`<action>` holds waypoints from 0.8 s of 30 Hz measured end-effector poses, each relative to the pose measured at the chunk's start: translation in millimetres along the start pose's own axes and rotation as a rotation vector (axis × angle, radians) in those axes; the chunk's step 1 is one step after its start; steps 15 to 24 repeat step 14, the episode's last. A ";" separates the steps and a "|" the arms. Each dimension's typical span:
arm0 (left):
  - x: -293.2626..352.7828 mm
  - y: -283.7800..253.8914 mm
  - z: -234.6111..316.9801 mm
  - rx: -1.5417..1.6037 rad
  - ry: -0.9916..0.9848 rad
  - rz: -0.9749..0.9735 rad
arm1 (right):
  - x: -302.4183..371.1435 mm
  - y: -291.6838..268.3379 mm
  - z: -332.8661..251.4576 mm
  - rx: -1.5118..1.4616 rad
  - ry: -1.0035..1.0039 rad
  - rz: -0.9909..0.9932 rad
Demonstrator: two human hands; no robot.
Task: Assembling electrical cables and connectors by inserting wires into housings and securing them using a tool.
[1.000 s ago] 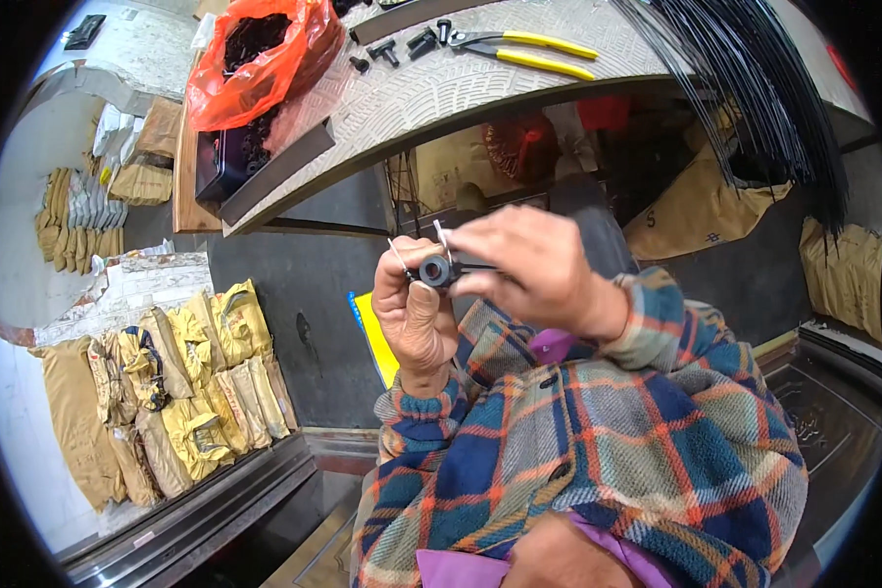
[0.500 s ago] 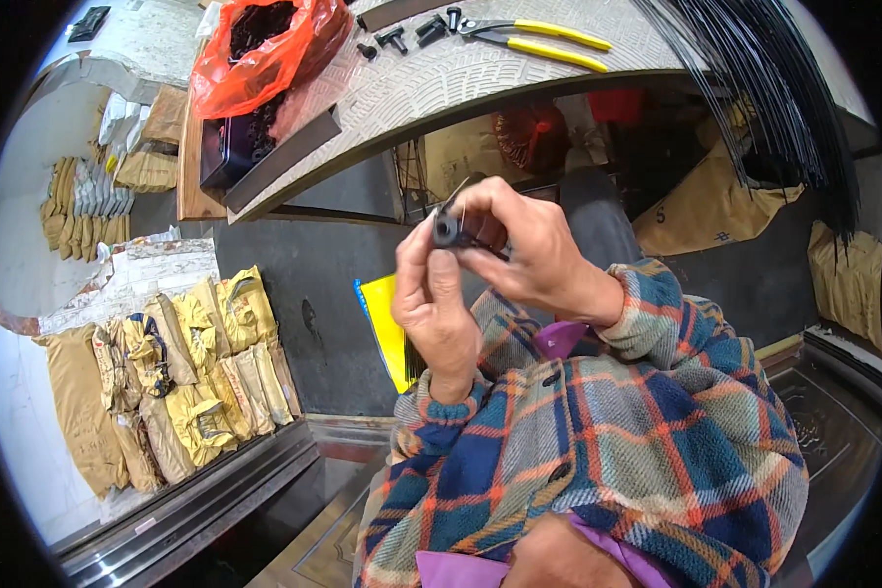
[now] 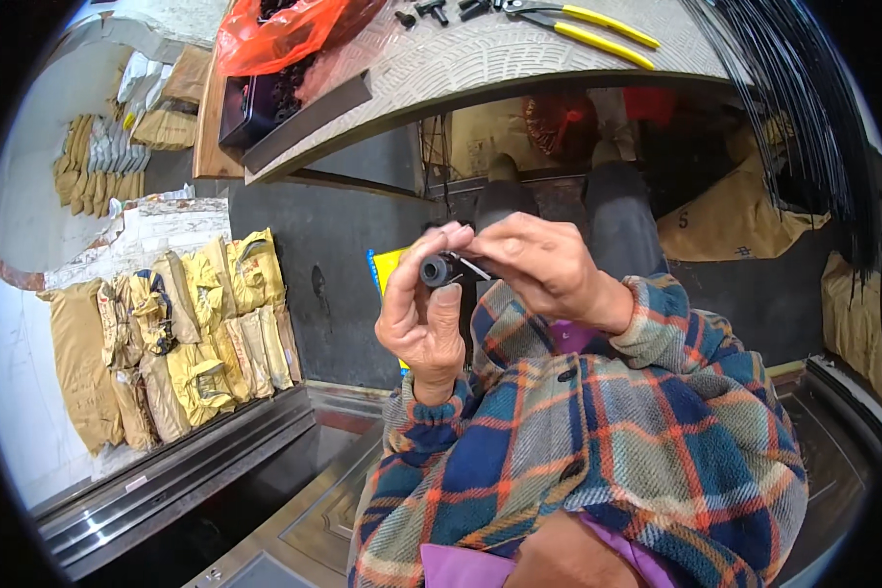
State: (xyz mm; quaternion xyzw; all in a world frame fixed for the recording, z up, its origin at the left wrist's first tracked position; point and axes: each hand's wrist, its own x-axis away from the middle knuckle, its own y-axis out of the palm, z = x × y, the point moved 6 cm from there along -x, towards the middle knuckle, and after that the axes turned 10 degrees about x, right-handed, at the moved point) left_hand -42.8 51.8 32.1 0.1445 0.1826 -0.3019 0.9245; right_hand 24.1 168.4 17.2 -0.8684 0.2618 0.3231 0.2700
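A short black tubular part with a round hole in its end sits between the fingers and thumb of my left hand. The hole faces up toward me. My right hand comes in from the right, its fingers closed together against the far side of the part and reaching to my left fingertips. A thin pale sliver shows beneath the right fingers; its kind is too small to tell, and what those fingers pinch is hidden. Both hands are in front of my plaid jacket, below the table edge.
The patterned table carries yellow-handled pliers, small black fittings and a red plastic bag. Long black strands hang at the right. Wrapped packages lie at left; a yellow packet is behind my left hand.
My view has shifted, so the table sits higher and farther right in the picture. My right fingers have straightened over the black part, and its holed end is now more exposed.
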 end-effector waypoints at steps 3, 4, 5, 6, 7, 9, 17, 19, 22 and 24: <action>-0.9 3.4 4.5 -0.095 0.045 -0.076 | 1.8 -2.6 -2.6 0.031 -0.056 0.011; -2.2 6.4 5.1 -0.057 0.005 -0.067 | 1.4 -3.3 -2.3 0.028 -0.056 0.009; -3.0 9.1 2.8 -0.011 -0.036 -0.065 | 1.4 -6.1 -3.3 0.036 -0.086 0.017; -5.4 8.1 1.1 -0.005 -0.039 -0.067 | 1.5 -8.4 -4.1 0.044 -0.117 0.024; -9.2 9.9 2.4 -0.049 0.019 -0.146 | 2.0 -8.0 -2.5 0.050 -0.114 0.023; -11.2 16.1 3.0 -0.094 0.077 -0.181 | 3.1 -3.9 4.8 -0.062 -0.050 -0.026; -11.0 17.9 -3.2 -0.067 0.105 -0.193 | 2.7 -7.1 6.4 -0.138 -0.060 -0.072; -11.0 17.9 -3.2 -0.067 0.105 -0.193 | 2.7 -7.1 6.4 -0.138 -0.060 -0.072; -11.0 17.9 -3.2 -0.067 0.105 -0.193 | 2.7 -7.1 6.4 -0.138 -0.060 -0.072; -11.0 17.9 -3.2 -0.067 0.105 -0.193 | 2.7 -7.1 6.4 -0.138 -0.060 -0.072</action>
